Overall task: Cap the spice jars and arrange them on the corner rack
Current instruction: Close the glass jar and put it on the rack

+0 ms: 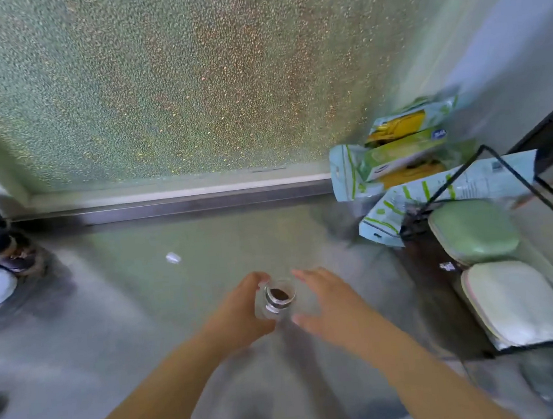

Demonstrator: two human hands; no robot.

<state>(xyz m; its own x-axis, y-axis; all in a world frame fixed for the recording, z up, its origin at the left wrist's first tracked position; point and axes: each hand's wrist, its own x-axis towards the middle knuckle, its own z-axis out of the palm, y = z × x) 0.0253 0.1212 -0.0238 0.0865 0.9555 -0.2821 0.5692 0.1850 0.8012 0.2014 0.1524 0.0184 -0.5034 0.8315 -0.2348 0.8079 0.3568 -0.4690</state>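
Head view: uncapped jar (278,298) at 6 o'clock, gripped by left hand (241,316); right hand (330,305) open beside. Glass judged rigid, slippery, breakable; best held round body, kept upright.

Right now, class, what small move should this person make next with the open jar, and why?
Probably fetch a cap. The spice jar is uncapped, dark spice showing in its mouth; the left hand holds it, while the right hand hovers open beside it, holding nothing. No cap is clearly visible.

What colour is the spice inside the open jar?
Dark brown, seen in the head view through the uncapped mouth of the jar held by the left hand.
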